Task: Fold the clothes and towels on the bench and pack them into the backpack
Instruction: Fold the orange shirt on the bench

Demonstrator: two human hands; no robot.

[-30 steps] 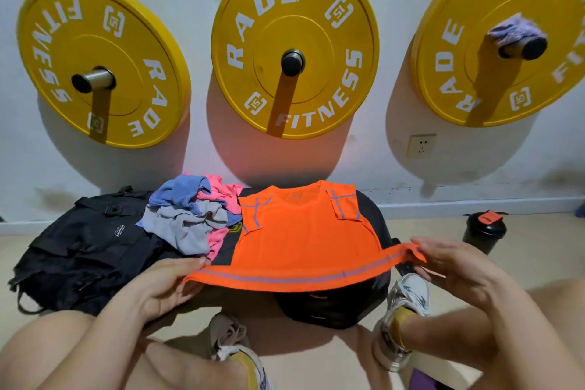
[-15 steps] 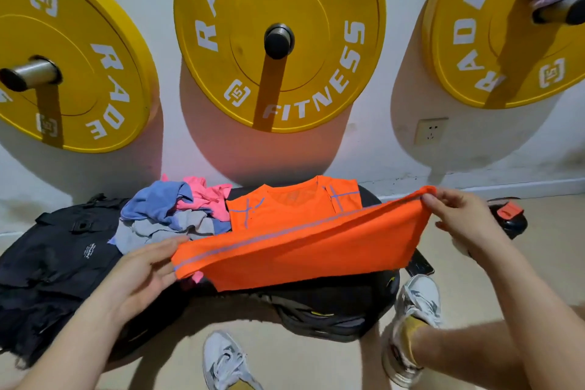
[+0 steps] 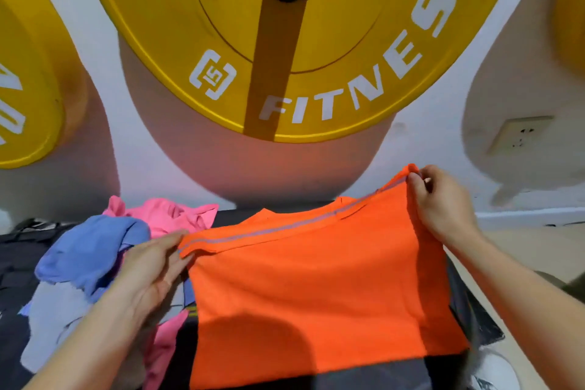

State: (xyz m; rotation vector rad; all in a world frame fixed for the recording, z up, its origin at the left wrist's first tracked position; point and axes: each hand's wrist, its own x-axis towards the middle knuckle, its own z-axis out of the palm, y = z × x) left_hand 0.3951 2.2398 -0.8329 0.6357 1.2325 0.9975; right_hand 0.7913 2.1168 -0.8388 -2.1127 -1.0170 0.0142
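While the yellow weight plate (image 3: 285, 41) on the wall fills far more of the view than half a second ago, the orange shirt (image 3: 316, 294) lies on the black bench (image 3: 235, 217), its striped hem now carried further back, almost to the collar. The heap of clothes (image 3: 88, 250) sits just to its left. The left hand (image 3: 152, 266) pinches the hem's left corner, and the right hand (image 3: 440, 203) pinches the raised right corner.
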